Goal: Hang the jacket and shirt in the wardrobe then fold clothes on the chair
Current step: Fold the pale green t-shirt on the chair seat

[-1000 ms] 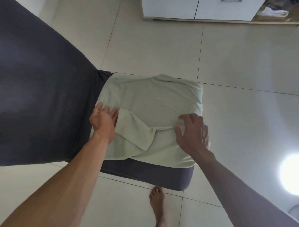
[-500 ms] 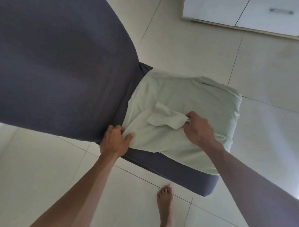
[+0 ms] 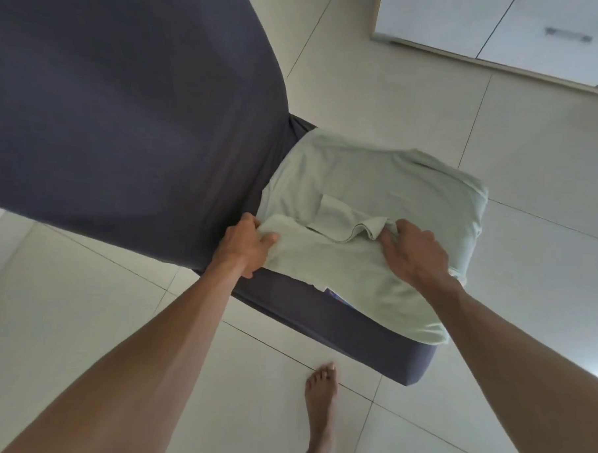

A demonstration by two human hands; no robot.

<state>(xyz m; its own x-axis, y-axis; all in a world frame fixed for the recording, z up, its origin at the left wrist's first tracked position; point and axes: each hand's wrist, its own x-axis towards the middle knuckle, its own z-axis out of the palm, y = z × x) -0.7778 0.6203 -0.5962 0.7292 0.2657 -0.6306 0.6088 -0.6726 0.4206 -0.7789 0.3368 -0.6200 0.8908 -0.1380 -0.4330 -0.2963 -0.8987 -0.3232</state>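
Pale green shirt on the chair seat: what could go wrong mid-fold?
1. The pale green shirt overhangs the dark chair seat at its near right corner; a pull could slide it onto the tiled floor.
2. The left hand grips only an edge, so the fold may come out skewed.
3. The sleeve is bunched by the right hand; creases may be folded in.

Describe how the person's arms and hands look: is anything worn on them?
Both forearms are bare, with no sleeves in view. The left hand and the right hand carry no gloves, rings, watch or bracelet that I can see. One bare foot also shows.
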